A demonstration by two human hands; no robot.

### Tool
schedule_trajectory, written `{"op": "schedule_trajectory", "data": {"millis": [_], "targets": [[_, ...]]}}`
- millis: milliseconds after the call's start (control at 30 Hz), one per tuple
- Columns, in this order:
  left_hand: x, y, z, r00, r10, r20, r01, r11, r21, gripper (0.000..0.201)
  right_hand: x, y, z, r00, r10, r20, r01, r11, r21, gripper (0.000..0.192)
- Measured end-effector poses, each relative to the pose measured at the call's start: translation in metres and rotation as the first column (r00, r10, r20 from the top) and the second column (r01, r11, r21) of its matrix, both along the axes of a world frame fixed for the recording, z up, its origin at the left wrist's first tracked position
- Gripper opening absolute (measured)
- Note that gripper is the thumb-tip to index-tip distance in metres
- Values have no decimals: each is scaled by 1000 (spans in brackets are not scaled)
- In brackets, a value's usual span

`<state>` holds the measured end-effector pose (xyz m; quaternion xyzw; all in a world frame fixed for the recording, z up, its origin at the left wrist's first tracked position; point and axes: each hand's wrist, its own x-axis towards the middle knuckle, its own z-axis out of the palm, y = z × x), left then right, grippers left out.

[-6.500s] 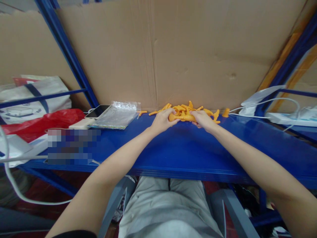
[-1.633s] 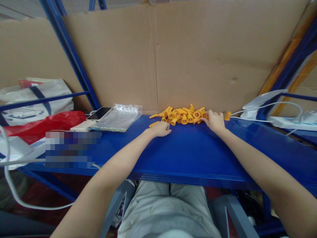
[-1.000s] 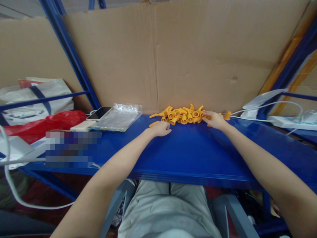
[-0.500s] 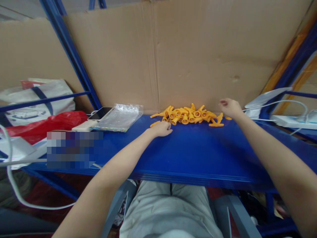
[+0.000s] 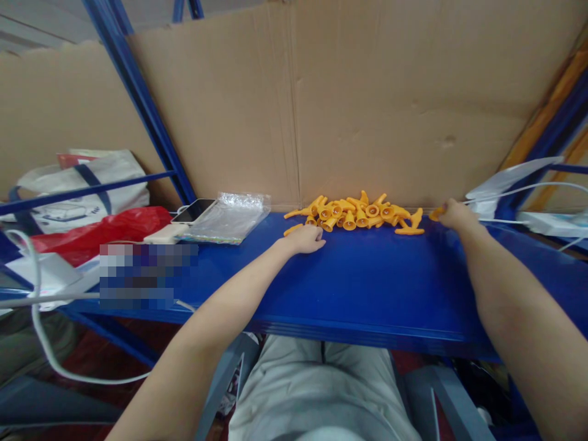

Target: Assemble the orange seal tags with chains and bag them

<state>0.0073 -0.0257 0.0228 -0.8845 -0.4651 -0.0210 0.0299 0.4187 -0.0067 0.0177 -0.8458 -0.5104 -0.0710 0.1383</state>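
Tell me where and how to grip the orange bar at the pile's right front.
Probably pinch the orange bar by its right end, from the front right: it lies crosswise, and the rest of the pile sits behind and leftward.

orange pieces (image 5: 349,223): smooth, likely plastic | tabletop (image 5: 358,278): glossy metal | backboard (image 5: 367,104): matt cardboard

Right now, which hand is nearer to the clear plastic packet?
Left. The left hand is to the packet's right, beside the yellow pile; the right hand is farther right, beyond the pile.
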Motion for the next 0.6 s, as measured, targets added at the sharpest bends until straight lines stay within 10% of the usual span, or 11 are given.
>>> {"op": "schedule_trajectory", "data": {"millis": [600], "targets": [[0, 1, 0, 1000, 13, 4, -13, 1000, -12, 21, -11, -9, 16, 994, -101, -30, 100, 995, -19, 42]]}}
